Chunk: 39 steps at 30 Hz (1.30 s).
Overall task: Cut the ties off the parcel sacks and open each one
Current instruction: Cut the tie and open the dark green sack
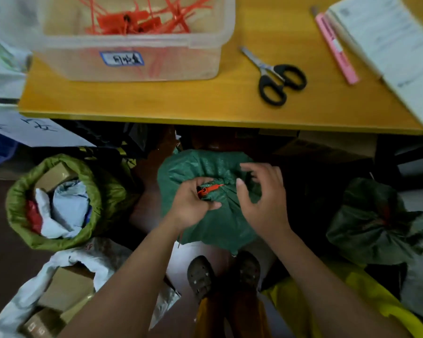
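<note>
I pinch the gathered neck of the green sack with my left hand beside the red tie — my right hand hovers open, empty. Next I need the scissors, lying on the table well beyond the right hand.

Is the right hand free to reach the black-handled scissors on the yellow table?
Probably yes: the right hand hovers open, empty, over the green sack, and the black-handled scissors lie uncovered on the yellow table.

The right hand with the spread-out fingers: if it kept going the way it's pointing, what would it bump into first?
Most likely the gathered neck of the green sack, right by the red tie. The right hand looks just above it; depth is unclear.
</note>
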Available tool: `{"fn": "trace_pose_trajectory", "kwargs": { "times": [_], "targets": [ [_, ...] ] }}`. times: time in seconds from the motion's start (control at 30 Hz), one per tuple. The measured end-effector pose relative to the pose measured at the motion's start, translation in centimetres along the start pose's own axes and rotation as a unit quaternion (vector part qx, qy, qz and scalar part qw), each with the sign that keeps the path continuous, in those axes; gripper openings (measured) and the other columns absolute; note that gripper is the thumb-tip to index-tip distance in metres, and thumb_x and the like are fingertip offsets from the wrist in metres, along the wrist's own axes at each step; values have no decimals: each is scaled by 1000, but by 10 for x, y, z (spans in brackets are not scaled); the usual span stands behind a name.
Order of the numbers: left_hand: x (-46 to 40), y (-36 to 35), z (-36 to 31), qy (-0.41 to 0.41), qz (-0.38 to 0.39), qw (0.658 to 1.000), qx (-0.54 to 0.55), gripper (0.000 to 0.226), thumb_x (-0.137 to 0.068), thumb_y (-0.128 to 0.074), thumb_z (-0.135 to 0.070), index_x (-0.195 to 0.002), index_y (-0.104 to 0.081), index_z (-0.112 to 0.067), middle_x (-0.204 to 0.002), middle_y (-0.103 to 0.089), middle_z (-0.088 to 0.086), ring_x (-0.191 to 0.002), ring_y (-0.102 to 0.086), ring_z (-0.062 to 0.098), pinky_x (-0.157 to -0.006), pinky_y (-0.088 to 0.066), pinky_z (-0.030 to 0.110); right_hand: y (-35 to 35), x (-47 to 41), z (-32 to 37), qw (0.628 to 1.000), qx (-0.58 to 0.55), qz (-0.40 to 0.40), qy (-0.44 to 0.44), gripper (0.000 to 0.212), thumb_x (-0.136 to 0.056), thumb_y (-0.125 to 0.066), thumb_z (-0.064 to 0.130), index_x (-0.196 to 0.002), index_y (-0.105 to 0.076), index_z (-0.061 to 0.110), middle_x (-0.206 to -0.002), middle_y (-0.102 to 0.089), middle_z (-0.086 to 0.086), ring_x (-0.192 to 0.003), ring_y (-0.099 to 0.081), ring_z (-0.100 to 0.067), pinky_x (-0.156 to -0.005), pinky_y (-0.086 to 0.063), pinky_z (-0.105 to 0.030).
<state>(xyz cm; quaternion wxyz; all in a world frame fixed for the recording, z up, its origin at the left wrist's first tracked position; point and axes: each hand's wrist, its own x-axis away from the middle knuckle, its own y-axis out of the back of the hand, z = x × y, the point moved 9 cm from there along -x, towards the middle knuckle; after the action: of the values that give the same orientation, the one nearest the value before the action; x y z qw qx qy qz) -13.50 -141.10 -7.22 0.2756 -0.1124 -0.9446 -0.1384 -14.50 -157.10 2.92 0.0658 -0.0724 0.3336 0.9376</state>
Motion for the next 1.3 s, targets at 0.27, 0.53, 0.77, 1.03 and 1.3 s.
{"fn": "trace_pose_trajectory", "kwargs": {
  "times": [0.27, 0.53, 0.77, 1.03, 1.3],
  "targets": [
    [3, 3, -35, -6, -9, 999, -38, 57, -71, -80, 3, -123, -59, -5, -98, -62, -8, -89, -58, 1, -63, -40, -3, 92, -57, 79, 967, 76, -214, 117, 11, -95, -56, 7, -101, -63, 2, -98, -58, -6, -91, -50, -17, -86, -31, -19],
    [7, -17, -29, 9, 8, 999, -45, 59, -70, -80, 2, -125, -58, -7, -101, -63, -8, -93, -60, 3, -65, -43, -1, 80, -124, 51, 967, 234, -76, -57, 34, -99, -50, 38, -122, -57, 13, -122, -50, -2, -113, -40, -21, -94, -31, -26],
    [7, -23, -13, 31, 5, 999, -37, 61, -70, -81, 1, -126, -57, -8, -98, -59, -13, -86, -54, -4, -58, -39, -4, 100, -113, 39, 959, 236, 22, -158, 34, -85, -72, 37, -100, -67, 7, -104, -55, -5, -82, -56, -19, -68, -45, -29],
    [6, -36, 6, 47, -4, 999, -16, 61, -69, -81, 1, -124, -57, -8, -109, -64, -1, -104, -61, 14, -71, -46, 9, 100, -8, 11, 950, 206, 69, -222, 28, -78, -72, 43, -97, -73, 23, -85, -69, 4, -73, -64, -18, -63, -55, -34],
    [1, -53, 39, 60, -22, 998, 23, 54, -72, -77, 7, -119, -57, -9, -111, -66, 4, -105, -63, 18, -87, -53, 26, 2, 106, -125, 863, -180, 96, -462, 21, -80, -79, 19, -97, -71, 11, -96, -71, -7, -88, -69, -19, -79, -57, -35]
  ]
}}
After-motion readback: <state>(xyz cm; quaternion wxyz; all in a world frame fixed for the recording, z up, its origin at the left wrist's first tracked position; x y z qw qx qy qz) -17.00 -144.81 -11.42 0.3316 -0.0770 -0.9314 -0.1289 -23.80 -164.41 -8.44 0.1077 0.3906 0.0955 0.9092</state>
